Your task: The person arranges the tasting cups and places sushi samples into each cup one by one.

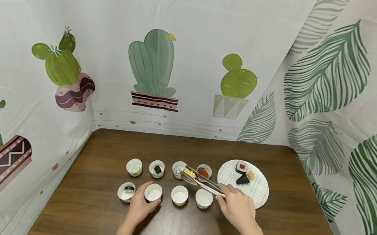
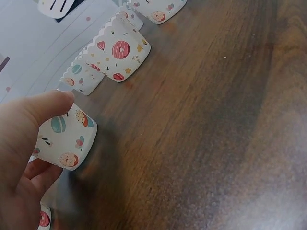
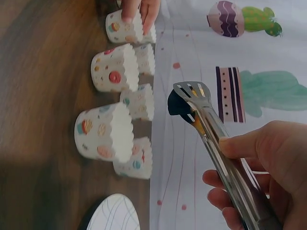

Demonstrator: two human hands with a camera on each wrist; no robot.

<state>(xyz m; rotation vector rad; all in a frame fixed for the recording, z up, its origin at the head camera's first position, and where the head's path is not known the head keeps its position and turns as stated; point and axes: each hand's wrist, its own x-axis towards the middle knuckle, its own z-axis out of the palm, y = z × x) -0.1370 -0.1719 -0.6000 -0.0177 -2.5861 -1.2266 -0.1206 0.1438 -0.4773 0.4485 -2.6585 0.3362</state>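
Observation:
My left hand (image 1: pixel 139 205) holds a white paper baking cup (image 1: pixel 153 192) by its sides, in the front row. In the left wrist view that cup (image 2: pixel 72 136) shows a pattern of small sweets, the thumb against its wall. My right hand (image 1: pixel 238 206) grips metal tongs (image 1: pixel 209 186) by their arms, above the cups. Between the tong tips is a small toy sushi piece (image 1: pixel 189 173) with a yellow, corn-like top. The right wrist view shows its dark wrap (image 3: pixel 178 103) behind the slotted tip.
Two more front cups (image 1: pixel 179 195) (image 1: pixel 204 199) show no contents. A front-left cup (image 1: pixel 126 192) and several back-row cups (image 1: pixel 134 167) hold toy sushi pieces. On the right, a round checked plate (image 1: pixel 257 192) bears a few more pieces. Printed cloth (image 1: pixel 187 125) stands behind the brown table (image 1: pixel 301 233).

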